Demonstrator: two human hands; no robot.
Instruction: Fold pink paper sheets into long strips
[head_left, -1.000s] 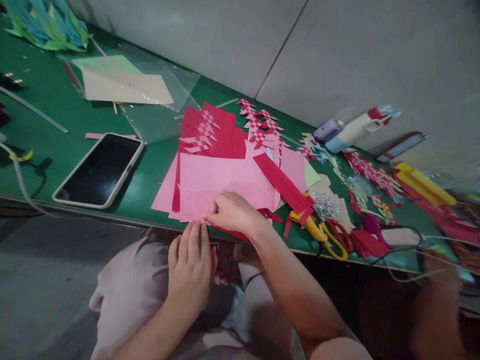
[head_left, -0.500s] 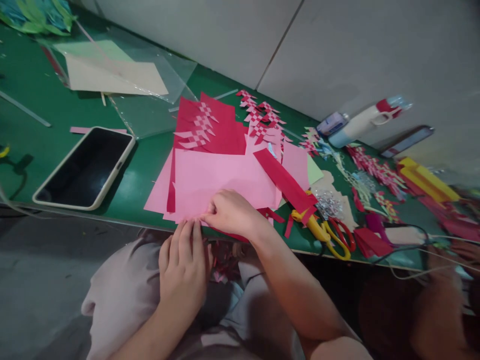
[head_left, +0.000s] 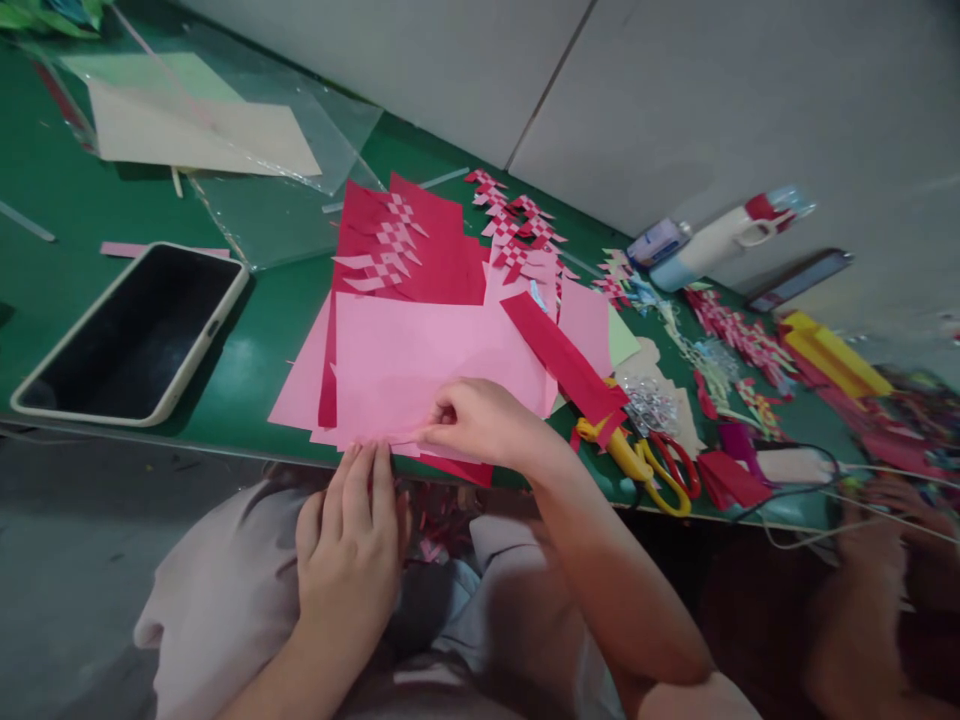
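Note:
A sheet of pink paper (head_left: 420, 350) lies at the table's front edge, on top of other pink and red sheets. Along its near edge, my left hand (head_left: 352, 530) rests its outstretched fingertips on the paper. My right hand (head_left: 476, 420) is closed in a pinch at that same edge, a little right of the left fingertips. Its fingers grip the pink paper; exactly how much they hold is hidden. A corner of red paper (head_left: 465, 470) sticks out below the pinch. Just right of the sheet lies a folded red strip (head_left: 562, 360).
Left is a phone (head_left: 131, 330), with a clear plastic sleeve (head_left: 300, 215) behind it. Woven checkered pieces (head_left: 517, 225) lie at the back. On the right are yellow-handled scissors (head_left: 637, 460), silver bits (head_left: 651, 402) and a bottle (head_left: 712, 245). Another person's arm (head_left: 862, 590) shows far right.
My right hand has slid slightly right along the paper's near edge, widening the gap from my left fingertips. More red paper shows beneath. The whole view has shifted a little.

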